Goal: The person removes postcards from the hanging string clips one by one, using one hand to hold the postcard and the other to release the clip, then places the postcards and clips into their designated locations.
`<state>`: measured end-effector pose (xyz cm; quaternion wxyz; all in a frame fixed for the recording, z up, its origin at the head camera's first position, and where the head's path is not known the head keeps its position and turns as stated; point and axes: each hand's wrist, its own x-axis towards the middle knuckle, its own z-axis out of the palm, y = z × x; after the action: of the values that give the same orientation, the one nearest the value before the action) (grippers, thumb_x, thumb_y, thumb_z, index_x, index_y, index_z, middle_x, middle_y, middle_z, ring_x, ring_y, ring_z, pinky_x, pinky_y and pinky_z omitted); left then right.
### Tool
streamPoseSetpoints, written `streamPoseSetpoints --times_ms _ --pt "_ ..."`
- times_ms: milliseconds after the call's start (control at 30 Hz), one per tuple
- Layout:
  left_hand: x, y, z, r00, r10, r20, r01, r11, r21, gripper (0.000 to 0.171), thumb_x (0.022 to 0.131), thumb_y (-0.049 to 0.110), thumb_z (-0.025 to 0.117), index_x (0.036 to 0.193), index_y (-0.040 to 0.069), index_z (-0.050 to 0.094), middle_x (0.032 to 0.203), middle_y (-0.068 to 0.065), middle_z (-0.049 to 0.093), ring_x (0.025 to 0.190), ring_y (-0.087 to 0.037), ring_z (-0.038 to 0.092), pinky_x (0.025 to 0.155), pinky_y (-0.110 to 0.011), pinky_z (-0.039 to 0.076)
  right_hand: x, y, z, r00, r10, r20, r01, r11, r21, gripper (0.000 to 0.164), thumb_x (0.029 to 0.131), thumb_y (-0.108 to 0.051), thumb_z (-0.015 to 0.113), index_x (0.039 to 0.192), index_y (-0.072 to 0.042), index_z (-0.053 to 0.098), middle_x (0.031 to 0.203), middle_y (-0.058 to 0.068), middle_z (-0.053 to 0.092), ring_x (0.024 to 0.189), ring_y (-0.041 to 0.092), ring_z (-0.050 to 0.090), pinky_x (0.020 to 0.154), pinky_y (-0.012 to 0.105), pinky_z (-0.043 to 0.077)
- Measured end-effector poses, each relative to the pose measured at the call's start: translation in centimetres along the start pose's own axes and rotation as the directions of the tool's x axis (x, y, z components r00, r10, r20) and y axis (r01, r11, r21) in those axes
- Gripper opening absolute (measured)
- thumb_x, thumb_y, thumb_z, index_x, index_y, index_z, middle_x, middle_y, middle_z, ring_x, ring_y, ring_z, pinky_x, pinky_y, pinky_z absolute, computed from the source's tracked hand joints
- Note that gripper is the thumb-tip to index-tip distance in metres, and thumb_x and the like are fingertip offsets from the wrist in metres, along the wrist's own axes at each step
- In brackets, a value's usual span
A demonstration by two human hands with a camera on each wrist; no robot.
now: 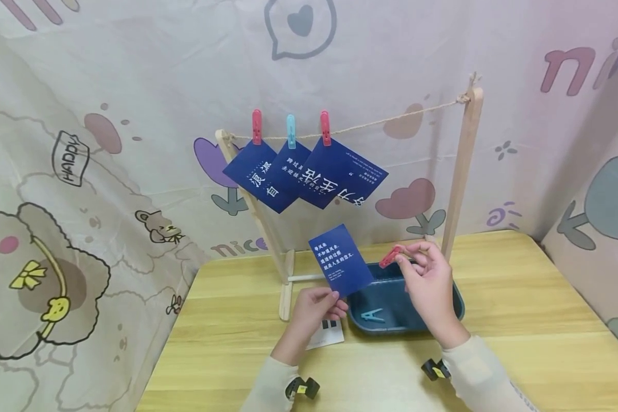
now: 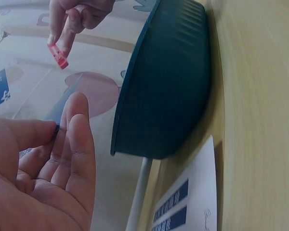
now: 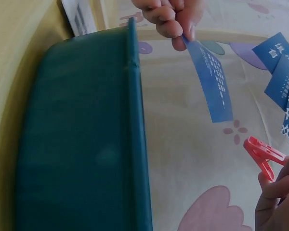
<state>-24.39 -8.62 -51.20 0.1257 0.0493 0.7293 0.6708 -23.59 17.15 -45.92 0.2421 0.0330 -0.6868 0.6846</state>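
Observation:
My left hand (image 1: 319,309) pinches a blue card (image 1: 341,260) with white writing by its lower corner, between thumb and fingers. In my right hand (image 1: 428,280) a red clothespin (image 1: 390,257) is pinched at its handle end; the right wrist view shows its jaws pointing toward the card side. Card and clothespin are apart, both above a dark teal tray (image 1: 357,320). Inside the tray lies a light blue clothespin (image 1: 372,315). Higher up, three blue cards (image 1: 340,171) hang from a string (image 1: 376,123), held by two red clothespins and one light blue clothespin (image 1: 290,131).
The string runs between two wooden posts (image 1: 460,171), the right one behind the tray. A white card (image 1: 329,337) with dark print lies on the wooden table (image 1: 221,332) under my left hand. A patterned cloth (image 1: 180,74) covers the walls behind.

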Motion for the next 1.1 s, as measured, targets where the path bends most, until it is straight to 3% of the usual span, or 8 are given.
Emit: streamPoseSetpoints --times_ms 167,367,500,767,967,1100 --pt "0.0 -0.3 -0.7 1.0 -0.017 -0.013 0.016 1.0 -0.02 0.026 0.102 0.019 0.064 0.105 -0.005 0.072 0.091 -0.017 0.076 0.076 -0.02 0.075 0.072 -0.032 0.063 0.1 1.7 0.1 0.999 0.028 0.024 -0.027 1.0 -0.008 0.026 0.093 -0.008 0.074 0.113 -0.004 0.058 0.121 0.012 0.074 0.044 0.018 0.055 0.037 0.025 0.044" --pt "0.1 -0.4 -1.4 1.0 0.006 0.015 -0.006 1.0 0.019 0.029 0.102 0.018 0.063 0.104 -0.009 0.071 0.091 -0.018 0.076 0.076 -0.02 0.076 0.071 -0.031 0.063 -0.1 0.5 0.4 0.997 0.045 0.059 -0.045 0.999 -0.005 0.024 0.094 0.0 0.07 0.113 0.004 0.055 0.119 0.021 0.073 0.047 0.014 0.058 0.037 0.026 0.043" --pt "0.1 -0.4 -2.1 0.999 0.006 0.037 -0.008 0.999 0.038 0.032 0.103 0.019 0.061 0.106 -0.012 0.069 0.09 -0.016 0.076 0.076 -0.018 0.075 0.072 -0.031 0.063 -0.2 0.1 0.4 0.995 0.071 0.075 -0.068 0.996 -0.05 0.025 0.095 0.0 0.069 0.114 0.006 0.054 0.119 0.023 0.072 0.046 0.019 0.056 0.038 0.026 0.044" --pt "0.5 -0.4 -3.9 0.997 0.01 0.074 -0.015 0.997 0.071 0.032 0.103 0.016 0.061 0.108 -0.015 0.068 0.089 -0.018 0.076 0.072 -0.016 0.074 0.07 -0.033 0.063 0.3 3.2 0.2 0.991 0.104 0.088 -0.09 0.984 -0.15 0.027 0.096 -0.014 0.072 0.116 -0.005 0.057 0.118 0.015 0.074 0.048 0.015 0.058 0.039 0.027 0.045" --pt "0.5 -0.1 -5.3 0.996 -0.02 0.092 0.01 0.995 0.101 0.029 0.101 0.012 0.062 0.108 -0.015 0.067 0.089 -0.019 0.076 0.072 -0.019 0.074 0.072 -0.039 0.064 0.5 4.0 0.3 0.987 0.1 0.128 -0.056 0.949 -0.311 0.025 0.094 -0.021 0.075 0.112 -0.012 0.06 0.107 0.007 0.077 0.046 0.015 0.046 0.04 0.027 0.039" --pt "0.3 0.3 -6.5 0.994 -0.035 0.1 0.021 0.991 0.135 0.029 0.101 0.012 0.061 0.109 -0.015 0.066 0.089 -0.018 0.076 0.073 -0.022 0.073 0.072 -0.038 0.063 0.6 4.3 0.2 0.981 0.104 0.161 -0.027 0.907 -0.421 0.025 0.093 -0.02 0.075 0.113 -0.011 0.063 0.1 0.003 0.078 0.054 0.017 0.052 0.045 0.028 0.041"
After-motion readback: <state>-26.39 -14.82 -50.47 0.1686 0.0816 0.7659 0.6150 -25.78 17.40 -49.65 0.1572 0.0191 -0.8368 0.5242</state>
